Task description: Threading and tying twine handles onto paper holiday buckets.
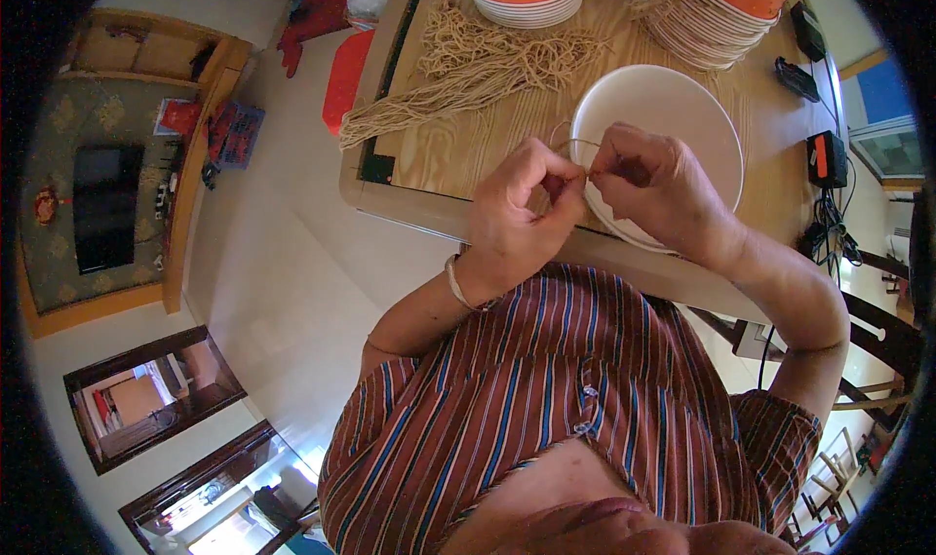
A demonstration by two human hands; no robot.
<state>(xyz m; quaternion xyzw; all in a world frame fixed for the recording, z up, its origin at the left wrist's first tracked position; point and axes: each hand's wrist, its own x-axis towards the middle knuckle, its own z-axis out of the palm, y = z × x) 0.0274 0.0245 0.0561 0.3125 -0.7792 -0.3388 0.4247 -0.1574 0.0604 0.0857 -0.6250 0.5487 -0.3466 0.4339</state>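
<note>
Both of my hands are raised close together at the near rim of a white bucket, their fingertips almost meeting. My left hand is closed in a pinch, and my right hand pinches just beside it. A thin strand of tan twine loops up between the fingers of both hands. Its ends are hidden by the fingers. Beyond my left hand, a loose bundle of the same tan twine lies spread across the wooden table.
At the far side stand a short stack of orange-and-white bowls and a taller stack with twine by it. Black devices and cables line the right edge. A red stool stands left of the table.
</note>
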